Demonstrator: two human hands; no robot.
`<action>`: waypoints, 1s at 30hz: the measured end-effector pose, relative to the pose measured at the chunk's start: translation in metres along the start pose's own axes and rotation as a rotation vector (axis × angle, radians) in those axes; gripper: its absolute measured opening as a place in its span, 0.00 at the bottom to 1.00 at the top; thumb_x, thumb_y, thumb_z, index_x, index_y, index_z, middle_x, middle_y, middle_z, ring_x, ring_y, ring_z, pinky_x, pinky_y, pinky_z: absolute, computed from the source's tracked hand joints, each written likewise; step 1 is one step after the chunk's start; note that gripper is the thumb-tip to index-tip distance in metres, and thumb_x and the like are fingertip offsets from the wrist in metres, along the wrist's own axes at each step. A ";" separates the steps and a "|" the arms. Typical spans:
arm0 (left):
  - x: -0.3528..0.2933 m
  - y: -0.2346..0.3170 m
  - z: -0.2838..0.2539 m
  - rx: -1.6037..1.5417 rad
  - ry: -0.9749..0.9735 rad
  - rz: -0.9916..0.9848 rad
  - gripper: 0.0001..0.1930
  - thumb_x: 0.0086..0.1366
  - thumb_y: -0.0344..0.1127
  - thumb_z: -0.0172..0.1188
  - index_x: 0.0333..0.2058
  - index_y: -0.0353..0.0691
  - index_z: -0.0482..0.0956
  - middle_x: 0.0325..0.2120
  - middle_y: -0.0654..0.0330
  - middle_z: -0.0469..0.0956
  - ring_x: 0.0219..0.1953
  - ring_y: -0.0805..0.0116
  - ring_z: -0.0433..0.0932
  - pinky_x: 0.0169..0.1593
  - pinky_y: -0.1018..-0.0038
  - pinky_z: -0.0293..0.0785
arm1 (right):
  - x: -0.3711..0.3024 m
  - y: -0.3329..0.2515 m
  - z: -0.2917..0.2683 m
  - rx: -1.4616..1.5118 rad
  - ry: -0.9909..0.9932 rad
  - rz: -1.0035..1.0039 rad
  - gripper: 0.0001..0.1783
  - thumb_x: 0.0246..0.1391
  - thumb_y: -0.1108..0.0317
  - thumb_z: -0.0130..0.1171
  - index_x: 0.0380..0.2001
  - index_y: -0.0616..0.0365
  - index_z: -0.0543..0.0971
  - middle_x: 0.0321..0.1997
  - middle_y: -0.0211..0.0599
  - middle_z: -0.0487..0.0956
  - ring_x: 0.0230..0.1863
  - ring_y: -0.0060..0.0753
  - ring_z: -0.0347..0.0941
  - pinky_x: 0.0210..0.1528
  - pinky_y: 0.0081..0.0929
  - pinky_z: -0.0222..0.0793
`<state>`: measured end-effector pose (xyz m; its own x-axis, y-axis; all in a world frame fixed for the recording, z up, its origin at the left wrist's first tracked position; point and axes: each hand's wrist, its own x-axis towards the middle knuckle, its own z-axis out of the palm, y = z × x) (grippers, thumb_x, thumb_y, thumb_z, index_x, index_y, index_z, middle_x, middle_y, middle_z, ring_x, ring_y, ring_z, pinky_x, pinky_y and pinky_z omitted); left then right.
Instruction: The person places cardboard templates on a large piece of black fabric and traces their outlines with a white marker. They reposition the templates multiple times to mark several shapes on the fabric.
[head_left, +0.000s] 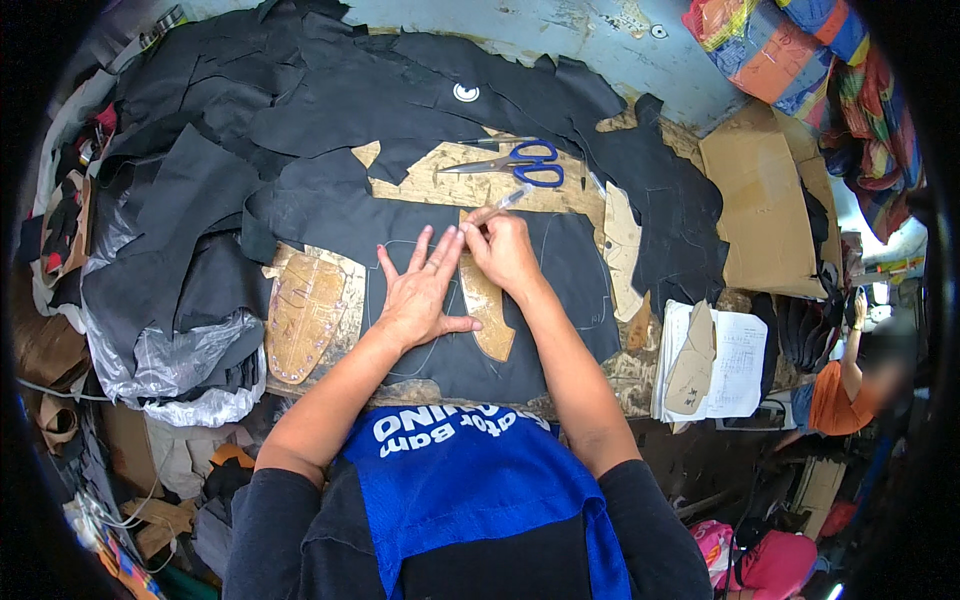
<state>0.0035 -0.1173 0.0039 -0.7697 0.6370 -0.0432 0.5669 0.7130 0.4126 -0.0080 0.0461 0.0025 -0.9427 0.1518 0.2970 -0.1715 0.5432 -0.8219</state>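
Observation:
My left hand (415, 295) lies spread on a sheet of black leather-like material (575, 350), its thumb reaching onto a narrow brown template (487, 320). Closed around a pen (514, 197), my right hand (502, 250) rests by the template's upper end. The pen's tip is hidden by the fingers. Pale outlines run over the black sheet on both sides of the template. Just beyond the hands, blue-handled scissors (535, 163) lie on the worn wooden tabletop (430, 185). A larger brown template (308, 315) with marks along its edge sits left of my left hand.
Heaps of black material (200, 200) cover the table's left and far parts. A cream pattern piece (622, 245) is at the right, near an open notebook (735, 360) with another pattern piece (690, 365) on it. Beyond stands a cardboard box (755, 200). A person in orange (838, 400) is farther right.

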 end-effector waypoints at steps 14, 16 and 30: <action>0.001 0.000 -0.005 0.030 -0.091 0.034 0.48 0.39 0.67 0.65 0.60 0.55 0.64 0.64 0.70 0.55 0.69 0.61 0.43 0.56 0.25 0.28 | 0.022 0.006 0.019 -0.017 0.189 0.055 0.05 0.48 0.75 0.56 0.23 0.67 0.78 0.23 0.51 0.78 0.29 0.49 0.77 0.33 0.36 0.71; 0.001 0.001 -0.005 0.024 -0.090 0.031 0.48 0.38 0.66 0.65 0.59 0.55 0.65 0.64 0.70 0.56 0.69 0.61 0.43 0.57 0.25 0.28 | 0.018 0.006 0.011 -0.160 0.180 -0.002 0.06 0.48 0.74 0.56 0.23 0.66 0.78 0.23 0.51 0.78 0.28 0.49 0.77 0.32 0.35 0.72; 0.001 0.005 -0.006 -0.005 -0.047 0.005 0.47 0.35 0.62 0.69 0.57 0.55 0.67 0.63 0.70 0.58 0.68 0.61 0.44 0.57 0.25 0.29 | -0.048 0.009 -0.022 -0.195 0.217 0.038 0.06 0.53 0.74 0.57 0.28 0.67 0.76 0.24 0.43 0.79 0.26 0.29 0.78 0.28 0.23 0.72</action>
<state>0.0040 -0.1152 0.0109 -0.7521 0.6537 -0.0839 0.5690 0.7083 0.4179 0.0423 0.0621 -0.0090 -0.8604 0.3371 0.3822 -0.0591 0.6789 -0.7319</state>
